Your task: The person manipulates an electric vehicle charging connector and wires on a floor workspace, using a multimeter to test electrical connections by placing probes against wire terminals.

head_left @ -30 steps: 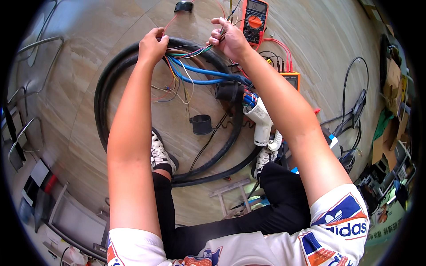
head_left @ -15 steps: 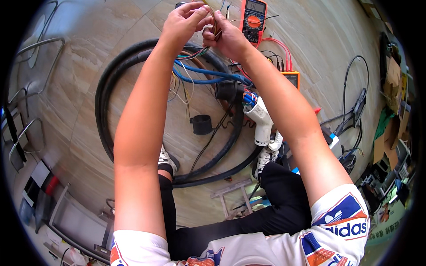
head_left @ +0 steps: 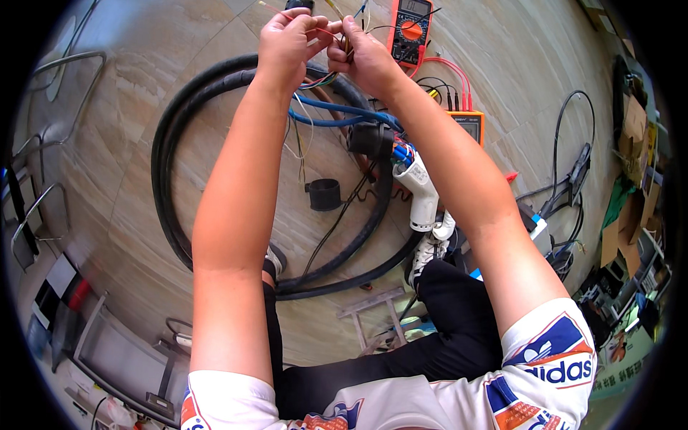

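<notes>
At the top, my left hand [head_left: 290, 39] pinches a thin red wire [head_left: 281, 13], fingers bent. Just right of it, my right hand [head_left: 355, 54] is closed on a bundle of thin coloured wires [head_left: 346, 44]. Below them run thick blue wires [head_left: 326, 107] to a black round fitting [head_left: 368, 139] and a white angled connector housing [head_left: 423, 201]. An orange multimeter [head_left: 411, 30] lies beside my right hand, and a second orange instrument [head_left: 469, 123] sits behind my right forearm with red and black leads.
A black cable coil [head_left: 165, 129] lies on the tiled floor around a loose black ring [head_left: 323, 194]. Metal tube frames [head_left: 54, 64] stand at left. Cardboard [head_left: 631, 222] and clutter line the right edge, beside black cords [head_left: 577, 172]. My feet are inside and beside the coil.
My left hand has moved up and right to meet my right hand and now has a red wire in its pinch. My right hand shifted slightly down and left, still holding wires.
</notes>
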### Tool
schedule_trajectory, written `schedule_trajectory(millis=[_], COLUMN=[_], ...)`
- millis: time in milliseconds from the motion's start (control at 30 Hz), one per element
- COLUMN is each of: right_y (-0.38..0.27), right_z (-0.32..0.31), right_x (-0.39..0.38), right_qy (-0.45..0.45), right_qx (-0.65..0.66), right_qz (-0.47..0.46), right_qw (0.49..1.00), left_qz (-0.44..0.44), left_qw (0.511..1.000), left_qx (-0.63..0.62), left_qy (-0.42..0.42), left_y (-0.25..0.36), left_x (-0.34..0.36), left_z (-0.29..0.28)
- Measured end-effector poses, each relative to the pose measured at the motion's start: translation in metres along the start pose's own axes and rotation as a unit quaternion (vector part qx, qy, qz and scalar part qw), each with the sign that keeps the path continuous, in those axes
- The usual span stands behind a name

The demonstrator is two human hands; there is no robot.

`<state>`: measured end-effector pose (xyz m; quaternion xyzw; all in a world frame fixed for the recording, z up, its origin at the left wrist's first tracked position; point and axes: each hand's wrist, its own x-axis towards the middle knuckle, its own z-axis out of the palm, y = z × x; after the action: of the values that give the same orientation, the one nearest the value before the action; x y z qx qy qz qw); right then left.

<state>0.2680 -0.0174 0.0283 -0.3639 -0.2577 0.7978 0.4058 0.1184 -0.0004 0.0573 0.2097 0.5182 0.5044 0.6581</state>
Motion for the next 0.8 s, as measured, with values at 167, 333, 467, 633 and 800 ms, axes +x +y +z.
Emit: schedule_trajectory(millis=[167, 333, 467, 633, 800], right_y=[0.000, 0.000, 0.005, 0.006, 0.004], right_z=[0.007, -0.001, 0.000, 0.003, 0.007], right_x=[-0.002, -0.001, -0.004, -0.008, -0.013], right_qy=[-0.036, -0.071, -0.062, -0.054, -0.059], right_qx=[-0.039, -0.060, -0.110, -0.139, -0.134], right_qz=[0.024, 0.011, 0.005, 0.019, 0.028], right_qw=[0.998, 0.996, 0.992, 0.989, 0.989], left_qz=[0.030, 0.063, 0.089, 0.076, 0.031], left_qw=[0.991, 0.973, 0.968, 0.971, 0.990], left_qx=[-0.008, 0.042, 0.141, 0.144, 0.048], left_qy=[-0.127, -0.217, -0.188, -0.178, -0.130], left_y=[-0.005, 0.009, 0.006, 0.003, -0.006], left_x=[0.009, -0.004, -0.006, -0.008, -0.003], left_z=[-0.020, -0.011, -0.016, -0.027, -0.035])
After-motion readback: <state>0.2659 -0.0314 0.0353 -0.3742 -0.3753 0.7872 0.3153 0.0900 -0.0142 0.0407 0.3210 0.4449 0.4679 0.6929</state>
